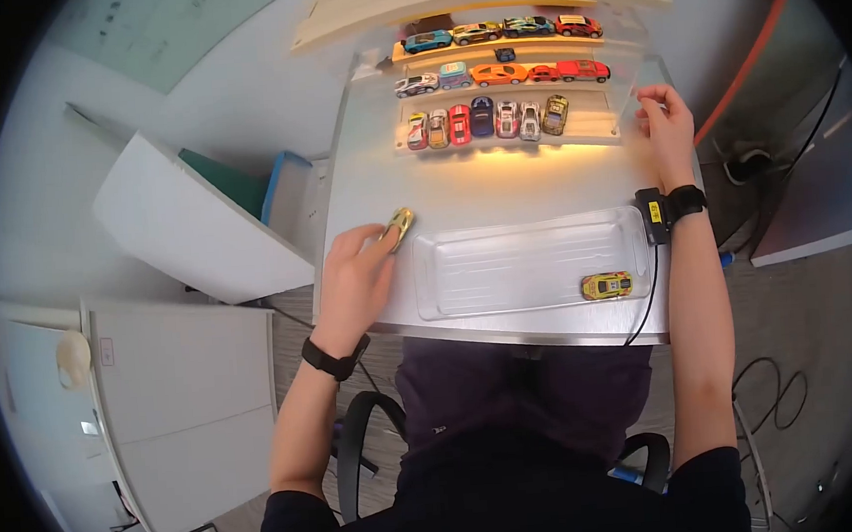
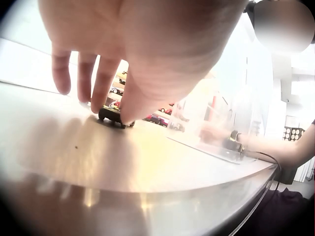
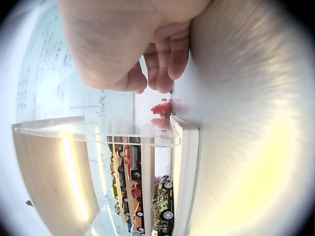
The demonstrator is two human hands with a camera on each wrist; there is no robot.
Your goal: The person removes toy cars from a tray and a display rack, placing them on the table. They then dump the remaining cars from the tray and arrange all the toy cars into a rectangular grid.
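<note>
Left hand (image 1: 356, 266), palm down, pinches a gold car (image 1: 402, 224); right hand (image 1: 669, 129) (loosely curled) hangs beside the shelf (image 1: 588, 125).

Left hand (image 2: 133, 54) over the desk (image 2: 64, 157), palm toward camera; thumb and index finger pinch a dark toy car (image 2: 112, 116) at the surface. Further toy cars (image 2: 156, 119) beyond, partly hidden. Banded right forearm (image 2: 273, 150) and cable (image 2: 279, 172) at right.

Office-like room: pale writing board (image 1: 163, 30), black-armed chair (image 1: 348, 456)
</note>
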